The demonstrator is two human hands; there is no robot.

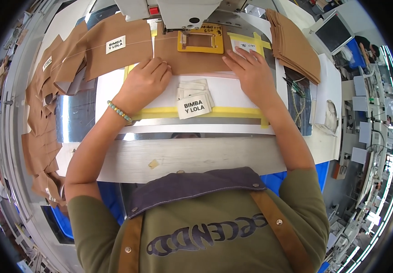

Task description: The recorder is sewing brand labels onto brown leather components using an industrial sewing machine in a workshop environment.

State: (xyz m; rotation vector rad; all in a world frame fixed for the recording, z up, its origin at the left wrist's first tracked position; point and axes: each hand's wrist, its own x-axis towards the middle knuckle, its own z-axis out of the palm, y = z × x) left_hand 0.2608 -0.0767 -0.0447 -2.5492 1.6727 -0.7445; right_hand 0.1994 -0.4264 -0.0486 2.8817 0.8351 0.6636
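Fabric lies flat under both your hands: one brown fabric piece (192,57) runs beneath the yellow frame (200,41) at the sewing machine (178,11), whose head is cut off by the top edge, so you cannot see the needle. Your left hand (144,82) rests knuckles up on the near left edge of that piece, fingers curled loosely together and pressing down, gripping nothing. Your right hand (251,73) lies flat on its right end, fingers spread slightly and stretched toward a small white note (246,45) taped down with yellow tape (205,111); it too clamps nothing, only holds the cloth against the white table (232,93). Between your wrists, just toward you from the brown piece, sits a small pile of white labels (194,100); the top one shows fully, at least three more peek out behind it, and the exact count is hidden by the overlap. One finished piece (114,45) with a label sewn on lies to your left, overlapping a trail of further brown pieces (42,118) that bends out of sight along the rim, too crowded to count. One neat stack of brown pieces (296,43) waits at your right. A beaded bracelet (119,111) circles your left wrist.
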